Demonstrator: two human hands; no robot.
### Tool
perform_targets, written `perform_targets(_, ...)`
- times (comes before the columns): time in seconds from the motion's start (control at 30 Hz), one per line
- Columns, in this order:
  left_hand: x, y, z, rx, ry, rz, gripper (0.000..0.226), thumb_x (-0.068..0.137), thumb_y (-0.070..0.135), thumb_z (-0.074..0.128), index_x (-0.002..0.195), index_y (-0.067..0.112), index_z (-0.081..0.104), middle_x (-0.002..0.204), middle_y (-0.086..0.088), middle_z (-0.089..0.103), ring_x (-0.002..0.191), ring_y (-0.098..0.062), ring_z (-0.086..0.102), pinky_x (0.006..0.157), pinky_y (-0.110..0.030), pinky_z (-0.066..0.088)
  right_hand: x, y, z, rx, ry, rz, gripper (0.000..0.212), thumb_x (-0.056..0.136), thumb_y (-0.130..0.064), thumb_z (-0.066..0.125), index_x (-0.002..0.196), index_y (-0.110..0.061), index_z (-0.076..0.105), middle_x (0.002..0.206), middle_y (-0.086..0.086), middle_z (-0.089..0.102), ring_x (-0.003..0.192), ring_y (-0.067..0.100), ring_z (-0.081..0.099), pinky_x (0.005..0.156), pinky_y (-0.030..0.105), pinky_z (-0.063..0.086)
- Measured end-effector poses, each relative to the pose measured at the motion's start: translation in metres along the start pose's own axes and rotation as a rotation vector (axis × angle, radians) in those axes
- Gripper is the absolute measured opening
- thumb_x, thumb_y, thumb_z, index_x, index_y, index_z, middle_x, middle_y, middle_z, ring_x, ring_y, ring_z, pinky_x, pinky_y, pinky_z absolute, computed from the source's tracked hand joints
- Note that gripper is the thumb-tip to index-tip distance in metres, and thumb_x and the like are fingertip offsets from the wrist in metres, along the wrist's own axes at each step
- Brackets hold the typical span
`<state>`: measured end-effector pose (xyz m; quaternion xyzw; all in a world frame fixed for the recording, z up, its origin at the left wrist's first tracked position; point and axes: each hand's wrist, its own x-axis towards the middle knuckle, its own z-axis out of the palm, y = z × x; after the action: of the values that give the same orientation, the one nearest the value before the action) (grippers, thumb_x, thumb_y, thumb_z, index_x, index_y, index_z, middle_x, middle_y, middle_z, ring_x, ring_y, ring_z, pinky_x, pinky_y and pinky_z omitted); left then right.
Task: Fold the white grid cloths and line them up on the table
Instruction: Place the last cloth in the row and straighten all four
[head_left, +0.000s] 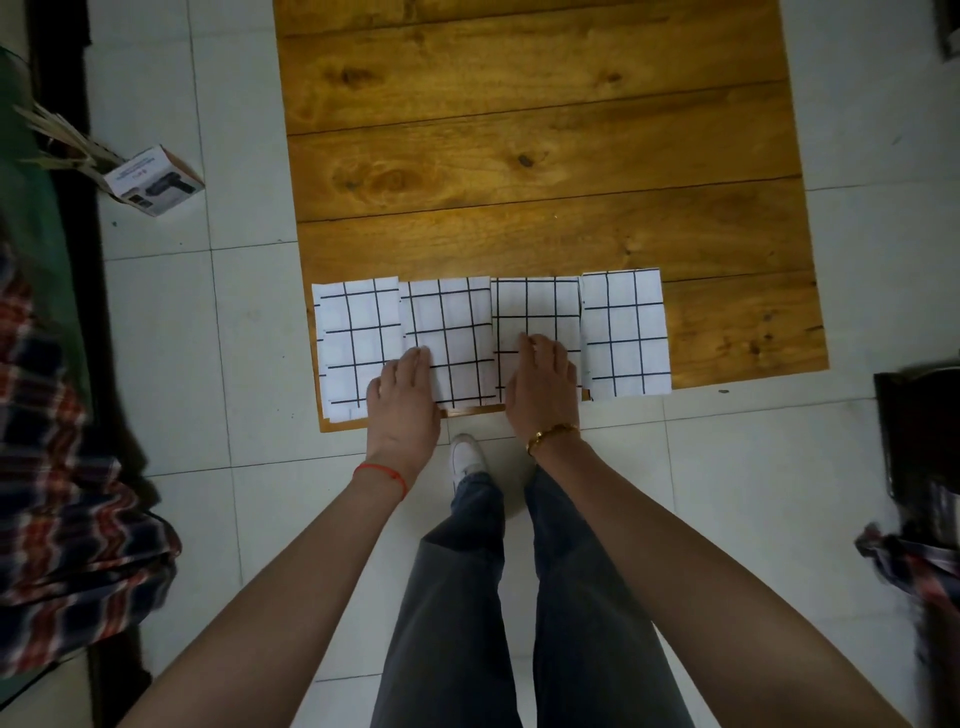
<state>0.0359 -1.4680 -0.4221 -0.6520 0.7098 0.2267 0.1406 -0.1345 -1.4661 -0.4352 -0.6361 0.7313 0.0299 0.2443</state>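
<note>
Several folded white grid cloths lie side by side in a row along the near edge of the wooden table (545, 156). The leftmost cloth (353, 332) and the rightmost cloth (626, 332) are untouched. My left hand (402, 400) lies flat, fingers together, over the seam between the leftmost cloth and the second cloth (452, 338). My right hand (543, 387) rests flat on the near part of the third cloth (535, 312). Neither hand grips anything; both press palm down.
A small cardboard box (153, 179) lies on the tiled floor to the table's left. Plaid fabric (67, 493) hangs at the left edge and more at the far right (914, 561). A dark object (919, 415) stands right of the table. My legs and a white shoe (467, 454) are below.
</note>
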Motion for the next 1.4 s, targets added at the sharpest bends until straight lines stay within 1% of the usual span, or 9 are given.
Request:
perform_targets(0.1, 0.003, 0.028, -0.001, 0.012, 0.033, 0.105, 0.069, 0.088, 0.008, 0.054, 0.15, 0.01, 0.024, 0.152, -0.007, 0.03, 0.134, -0.027, 0.034, 0.11, -0.04, 0.032, 0.001, 0.026, -0.01, -0.04, 0.08, 0.07, 0.054, 0.091, -0.018, 0.048, 0.142, -0.006, 0.033, 0.14, 0.016, 0.038, 0.132, 0.033, 0.034, 0.107, 0.044, 0.036)
perform_targets(0.2, 0.007, 0.056, 0.002, -0.019, 0.029, 0.159, 0.069, 0.086, 0.008, 0.054, 0.149, 0.009, 0.027, 0.15, -0.006, 0.033, 0.131, -0.027, 0.037, 0.109, -0.039, 0.033, 0.003, 0.05, -0.016, -0.064, 0.087, 0.099, 0.055, 0.09, -0.017, 0.05, 0.141, -0.005, 0.034, 0.138, 0.016, 0.039, 0.129, 0.033, 0.035, 0.104, 0.045, 0.038)
perform_targets(0.4, 0.009, 0.083, 0.01, 0.0, -0.014, 0.111, 0.068, 0.087, 0.012, 0.054, 0.148, 0.01, 0.024, 0.15, -0.003, 0.027, 0.128, -0.025, 0.035, 0.106, -0.037, 0.032, 0.005, 0.07, -0.019, -0.07, -0.029, 0.023, 0.054, 0.092, -0.017, 0.046, 0.142, -0.008, 0.03, 0.144, 0.012, 0.033, 0.135, 0.031, 0.028, 0.108, 0.043, 0.033)
perform_targets(0.53, 0.008, 0.085, 0.01, 0.056, -0.04, 0.094, 0.071, 0.09, 0.015, 0.053, 0.151, 0.01, 0.017, 0.156, -0.004, 0.019, 0.135, -0.027, 0.029, 0.11, -0.039, 0.029, 0.006, 0.075, -0.021, -0.04, -0.024, -0.013, 0.054, 0.092, -0.018, 0.045, 0.143, -0.009, 0.031, 0.144, 0.01, 0.034, 0.134, 0.03, 0.028, 0.109, 0.043, 0.033)
perform_targets(0.7, 0.002, 0.106, 0.007, 0.058, -0.002, 0.153, 0.071, 0.091, 0.011, 0.049, 0.153, 0.012, 0.015, 0.157, -0.004, 0.019, 0.142, -0.026, 0.021, 0.116, -0.04, 0.018, 0.006, 0.099, -0.032, 0.033, 0.081, 0.084, 0.05, 0.09, -0.016, 0.047, 0.138, -0.007, 0.038, 0.139, 0.014, 0.039, 0.131, 0.03, 0.033, 0.108, 0.042, 0.033)
perform_targets(0.87, 0.003, 0.149, 0.015, 0.032, -0.012, 0.211, 0.069, 0.094, 0.013, 0.043, 0.154, 0.012, 0.009, 0.159, -0.003, 0.013, 0.144, -0.025, 0.016, 0.118, -0.041, 0.013, 0.003, 0.14, -0.044, -0.042, 0.1, 0.206, 0.051, 0.091, -0.016, 0.047, 0.14, -0.008, 0.034, 0.139, 0.015, 0.038, 0.124, 0.033, 0.039, 0.101, 0.044, 0.039)
perform_targets(0.93, 0.004, 0.164, 0.018, 0.017, -0.024, 0.208, 0.069, 0.094, 0.013, 0.044, 0.153, 0.011, 0.01, 0.159, -0.003, 0.013, 0.144, -0.025, 0.017, 0.118, -0.041, 0.013, 0.005, 0.154, -0.046, -0.055, 0.091, 0.202, 0.051, 0.091, -0.016, 0.046, 0.14, -0.008, 0.034, 0.138, 0.014, 0.038, 0.122, 0.033, 0.04, 0.098, 0.045, 0.041)
perform_targets(1.13, 0.006, 0.183, 0.028, 0.073, -0.081, 0.187, 0.07, 0.094, 0.017, 0.047, 0.153, 0.01, 0.01, 0.158, -0.003, 0.014, 0.139, -0.025, 0.023, 0.116, -0.041, 0.022, 0.009, 0.171, -0.045, 0.006, 0.018, 0.146, 0.052, 0.093, -0.016, 0.044, 0.143, -0.01, 0.03, 0.143, 0.01, 0.033, 0.127, 0.029, 0.036, 0.1, 0.043, 0.04)
perform_targets(1.4, 0.008, 0.18, 0.036, 0.091, -0.127, 0.19, 0.071, 0.095, 0.016, 0.046, 0.154, 0.013, 0.006, 0.161, 0.0, 0.005, 0.143, -0.025, 0.016, 0.116, -0.043, 0.023, 0.01, 0.179, -0.048, 0.004, -0.027, 0.111, 0.054, 0.093, -0.02, 0.045, 0.144, -0.01, 0.028, 0.146, 0.01, 0.029, 0.132, 0.03, 0.03, 0.104, 0.044, 0.038)
